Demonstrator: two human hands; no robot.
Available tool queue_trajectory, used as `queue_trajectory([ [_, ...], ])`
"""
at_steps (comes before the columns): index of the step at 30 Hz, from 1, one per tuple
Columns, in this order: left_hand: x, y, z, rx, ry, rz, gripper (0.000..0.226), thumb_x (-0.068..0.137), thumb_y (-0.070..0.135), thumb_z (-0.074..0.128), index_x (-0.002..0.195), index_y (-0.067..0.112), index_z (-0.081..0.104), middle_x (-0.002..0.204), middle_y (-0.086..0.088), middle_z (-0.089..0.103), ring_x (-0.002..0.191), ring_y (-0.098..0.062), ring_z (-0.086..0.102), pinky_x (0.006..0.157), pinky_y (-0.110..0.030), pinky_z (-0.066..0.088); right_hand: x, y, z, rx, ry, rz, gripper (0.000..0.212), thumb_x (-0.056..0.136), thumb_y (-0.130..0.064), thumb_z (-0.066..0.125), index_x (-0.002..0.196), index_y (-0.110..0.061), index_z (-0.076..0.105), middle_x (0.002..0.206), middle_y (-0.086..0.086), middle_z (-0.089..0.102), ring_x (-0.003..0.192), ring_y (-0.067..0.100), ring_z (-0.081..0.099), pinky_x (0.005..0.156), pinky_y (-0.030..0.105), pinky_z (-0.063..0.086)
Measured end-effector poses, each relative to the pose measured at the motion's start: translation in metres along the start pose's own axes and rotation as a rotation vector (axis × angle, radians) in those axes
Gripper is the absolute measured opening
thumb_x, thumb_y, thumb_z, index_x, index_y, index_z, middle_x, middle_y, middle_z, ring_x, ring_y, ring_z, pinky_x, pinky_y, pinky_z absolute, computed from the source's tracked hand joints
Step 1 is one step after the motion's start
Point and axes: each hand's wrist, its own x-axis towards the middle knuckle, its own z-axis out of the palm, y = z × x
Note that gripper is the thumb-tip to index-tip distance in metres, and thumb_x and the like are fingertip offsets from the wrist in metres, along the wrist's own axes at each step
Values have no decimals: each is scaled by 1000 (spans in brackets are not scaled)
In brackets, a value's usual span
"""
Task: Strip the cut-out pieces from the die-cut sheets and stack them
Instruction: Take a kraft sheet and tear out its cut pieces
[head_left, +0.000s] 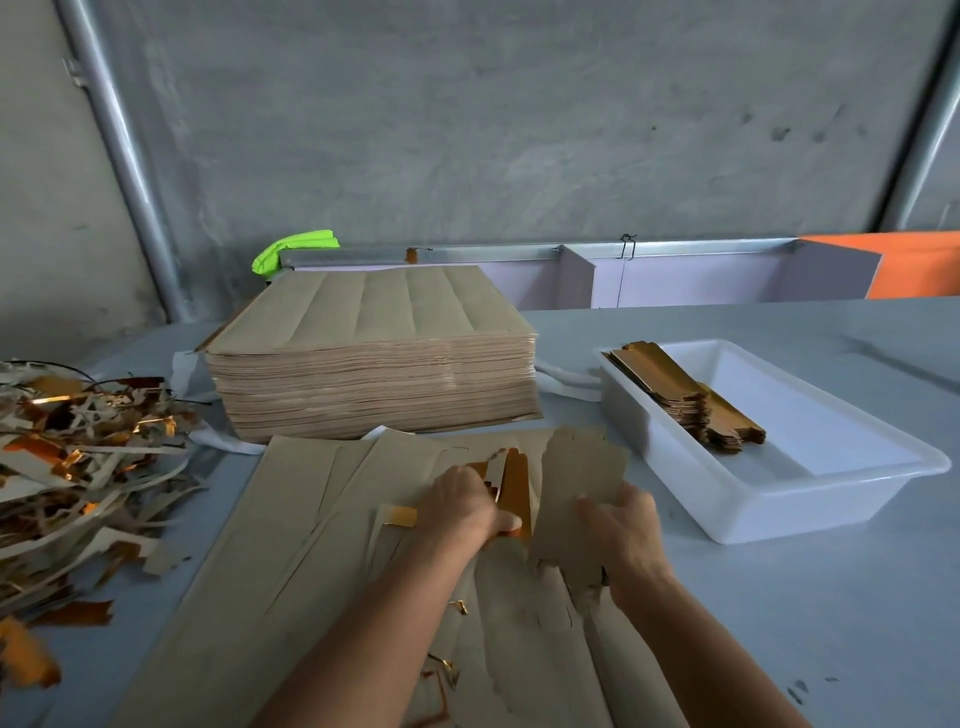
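On the die-cut sheet (322, 519) nearest the viewer, the left hand (462, 499) grips gold-faced pieces (514, 483) and the right hand (623, 525) holds a brown cut-out piece (576, 493). Right of the sheet, beyond, a white tray (779, 499) holds stacked pieces (691, 400); directly behind the sheet stands 1 tall sheet stack (374, 353).

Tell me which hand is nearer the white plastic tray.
Right. The right hand holds a cut-out piece just left of the white plastic tray; the left hand is farther left.

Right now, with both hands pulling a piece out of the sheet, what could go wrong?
The right hand holds a cut-out piece while the left hand grips gold-faced pieces; pulling unevenly may tear it. The scrap pile lies close to the working sheet, so trimmings could mix in.
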Motion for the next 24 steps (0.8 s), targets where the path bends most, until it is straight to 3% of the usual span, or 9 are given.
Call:
queue_trajectory([
  [6,0,0,4,102,46,-18,68,70,49,77,123,13,55,126,-9,54,116,-24,51,94,-33,44,-5,0,-10,22,2,-14,38,91,-4,56,128,-6,49,93,0,56,81,19,58,69,36,54],
  [9,-1,-4,3,83,61,56,43,81,43,69,111,13,62,109,-5,63,104,-24,58,87,-35,48,-7,1,-16,31,11,-9,36,91,-4,54,127,-4,50,96,5,58,84,25,60,69,41,57],
  [12,5,-12,-7,-300,115,83,25,94,30,55,100,7,62,87,-6,66,83,-25,63,74,-35,50,-7,0,-20,22,15,-18,36,91,-6,54,127,-4,49,97,8,59,81,24,60,59,35,55],
  [14,10,-17,-19,-603,174,31,23,98,24,49,96,4,58,85,-10,63,66,-22,61,58,-30,52,-6,0,-20,15,17,-24,36,91,-5,54,126,-4,49,97,8,59,83,26,61,64,39,56],
  [16,9,-20,-28,-782,198,-17,21,99,23,46,92,5,54,83,-10,55,58,-16,50,40,-22,43,-5,-1,-18,25,9,-26,34,91,-4,54,124,-4,51,96,8,60,86,29,62,72,44,57],
  [17,8,-20,-32,-860,189,-1,20,99,23,46,91,6,53,81,-8,53,56,-14,45,38,-21,40,-5,-1,-17,34,3,-27,32,90,-4,53,123,-4,52,94,8,61,87,30,63,75,45,57],
  [20,2,-17,-49,-1033,114,120,16,97,26,51,95,13,59,81,-2,51,57,-11,42,45,-21,42,-4,-4,-14,25,-3,-45,33,91,-4,53,124,-4,51,96,8,60,88,29,62,77,45,56],
  [24,-10,-13,-69,-1060,-147,146,14,92,29,58,87,19,66,97,4,61,86,-13,54,68,-26,46,-4,-8,-8,-36,-3,-111,34,92,-5,51,126,-5,51,99,7,59,90,28,61,75,41,56],
])
